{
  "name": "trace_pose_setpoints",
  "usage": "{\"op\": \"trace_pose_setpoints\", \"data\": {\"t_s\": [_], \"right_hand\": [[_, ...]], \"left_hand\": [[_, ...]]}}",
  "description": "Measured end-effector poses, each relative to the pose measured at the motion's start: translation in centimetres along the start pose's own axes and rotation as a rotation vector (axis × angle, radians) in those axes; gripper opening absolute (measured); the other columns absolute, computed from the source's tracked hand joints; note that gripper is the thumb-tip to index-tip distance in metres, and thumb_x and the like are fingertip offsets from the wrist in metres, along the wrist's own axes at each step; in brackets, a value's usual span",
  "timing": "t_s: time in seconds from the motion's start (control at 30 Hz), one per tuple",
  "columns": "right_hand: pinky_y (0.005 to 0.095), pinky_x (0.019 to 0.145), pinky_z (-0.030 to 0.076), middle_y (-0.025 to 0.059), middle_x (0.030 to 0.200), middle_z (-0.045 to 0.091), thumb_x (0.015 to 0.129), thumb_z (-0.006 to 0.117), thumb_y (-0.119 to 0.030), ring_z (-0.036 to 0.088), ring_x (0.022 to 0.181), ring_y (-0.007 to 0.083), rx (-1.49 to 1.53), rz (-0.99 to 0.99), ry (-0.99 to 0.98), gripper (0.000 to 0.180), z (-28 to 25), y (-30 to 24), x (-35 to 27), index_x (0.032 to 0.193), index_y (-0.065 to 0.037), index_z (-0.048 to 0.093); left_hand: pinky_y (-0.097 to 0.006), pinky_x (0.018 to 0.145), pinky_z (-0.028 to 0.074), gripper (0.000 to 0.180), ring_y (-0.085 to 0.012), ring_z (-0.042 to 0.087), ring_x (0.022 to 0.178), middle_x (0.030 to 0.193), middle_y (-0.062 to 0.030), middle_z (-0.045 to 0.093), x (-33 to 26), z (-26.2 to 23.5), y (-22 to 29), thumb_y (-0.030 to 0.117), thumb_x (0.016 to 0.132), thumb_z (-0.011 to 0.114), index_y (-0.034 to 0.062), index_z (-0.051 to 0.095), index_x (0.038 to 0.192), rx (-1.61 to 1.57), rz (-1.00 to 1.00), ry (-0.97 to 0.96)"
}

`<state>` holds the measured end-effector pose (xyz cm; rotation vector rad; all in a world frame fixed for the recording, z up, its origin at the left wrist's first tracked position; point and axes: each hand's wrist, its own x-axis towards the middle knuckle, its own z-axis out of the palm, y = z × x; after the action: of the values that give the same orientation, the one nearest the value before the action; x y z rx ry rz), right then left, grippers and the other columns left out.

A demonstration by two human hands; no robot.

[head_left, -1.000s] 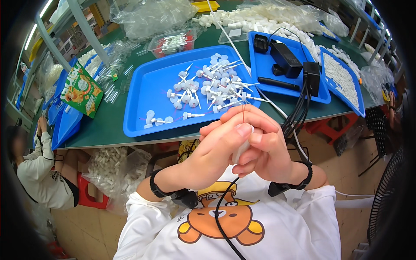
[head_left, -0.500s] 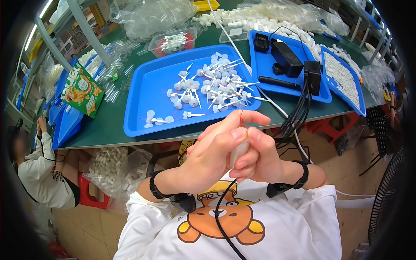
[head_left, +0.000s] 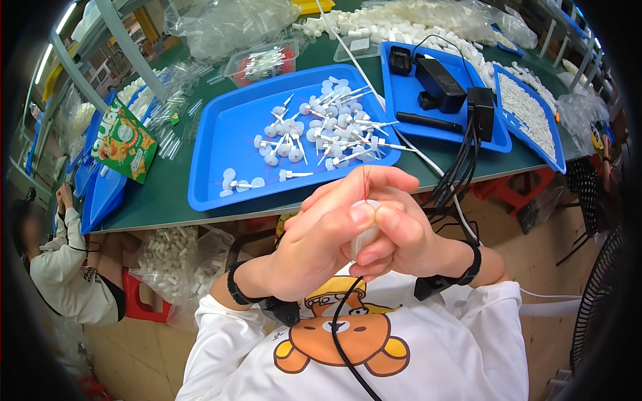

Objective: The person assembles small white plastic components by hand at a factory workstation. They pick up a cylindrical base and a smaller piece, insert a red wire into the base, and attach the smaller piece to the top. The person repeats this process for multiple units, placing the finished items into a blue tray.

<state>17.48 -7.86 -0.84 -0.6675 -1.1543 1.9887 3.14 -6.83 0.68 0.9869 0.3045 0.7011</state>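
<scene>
Both my hands are closed together in front of my chest, around a small white plastic piece (head_left: 364, 242) with a rounded top. My left hand (head_left: 311, 240) wraps it from the left, and my right hand (head_left: 409, 230) from the right. The two thumbs meet side by side near its top. Thin red strands (head_left: 366, 184) stick up from that top between the fingers. Most of the piece is hidden by my fingers. Just beyond my hands lies a blue tray (head_left: 224, 127) with many white stick-like parts (head_left: 338, 127) that have translucent round ends.
A second blue tray (head_left: 495, 140) holds a black power adapter (head_left: 439, 85) and cables. White tubes fill another tray (head_left: 525, 117) at right. A clear box (head_left: 234, 73), loose tubes and a green snack bag (head_left: 126, 142) are on the table. A co-worker (head_left: 63, 267) sits at left; a fan (head_left: 598, 301) stands right.
The thumbs have shifted slightly on the white piece, and more of its rounded top and the red strands shows. The view has moved a little; my hands stay together.
</scene>
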Motion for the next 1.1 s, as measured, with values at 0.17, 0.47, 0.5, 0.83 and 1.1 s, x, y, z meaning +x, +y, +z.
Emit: {"op": "trace_pose_setpoints", "data": {"t_s": [0.17,0.47,0.5,0.83,1.1], "right_hand": [[0.0232,0.051,0.049,0.0058,0.069,0.053,0.087,0.048,-0.034,0.056,0.061,0.0104,0.015,-0.019,-0.014,0.038,-0.1,0.3,0.1,0.11,-0.004,0.04],[0.0236,0.053,0.049,0.0062,0.081,0.054,0.088,0.044,-0.043,0.057,0.066,0.0121,0.087,-0.014,-0.089,0.046,-0.4,0.0,0.1,0.112,-0.005,0.044],[0.0246,0.057,0.049,0.0067,0.085,0.054,0.088,0.041,-0.048,0.058,0.07,0.0129,0.153,-0.022,-0.168,0.05,-0.5,-1.0,-0.1,0.113,-0.005,0.044],[0.0285,0.091,0.037,0.0108,0.114,0.052,0.088,0.023,-0.06,0.05,0.106,0.0174,0.176,-0.111,-0.12,0.073,-0.9,-0.1,0.8,0.126,0.0,0.037],[0.019,0.05,0.046,0.0163,0.108,0.054,0.086,0.025,-0.062,0.058,0.069,0.0141,0.022,-0.25,-0.002,0.077,-1.4,-1.6,0.4,0.128,0.002,0.033]], "left_hand": [[-0.024,0.047,0.032,0.053,-0.0102,0.037,0.051,0.064,-0.0026,0.04,0.0,-0.1,-0.1,0.032,0.084,0.044,-0.0029,0.033,0.123,-0.008,0.011,-0.019],[-0.026,0.05,0.034,0.046,-0.0111,0.039,0.055,0.067,-0.0036,0.04,-0.1,-0.8,-0.1,0.033,0.086,0.041,0.0024,0.032,0.119,0.005,0.012,-0.137],[-0.026,0.053,0.035,0.044,-0.0115,0.039,0.058,0.07,-0.0048,0.041,0.0,-1.3,0.0,0.033,0.088,0.039,0.0021,0.03,0.118,-0.018,0.013,-0.202],[-0.027,0.047,0.036,0.036,-0.0137,0.043,0.049,0.067,-0.0065,0.046,0.5,-1.3,-0.6,0.038,0.091,0.043,0.0088,0.035,0.11,-0.053,0.09,-0.177],[-0.043,0.077,0.043,0.032,-0.0223,0.055,0.069,0.082,-0.0095,0.052,0.8,-0.1,-0.2,0.037,0.09,0.042,0.0055,0.043,0.097,0.003,0.151,-0.056]]}}
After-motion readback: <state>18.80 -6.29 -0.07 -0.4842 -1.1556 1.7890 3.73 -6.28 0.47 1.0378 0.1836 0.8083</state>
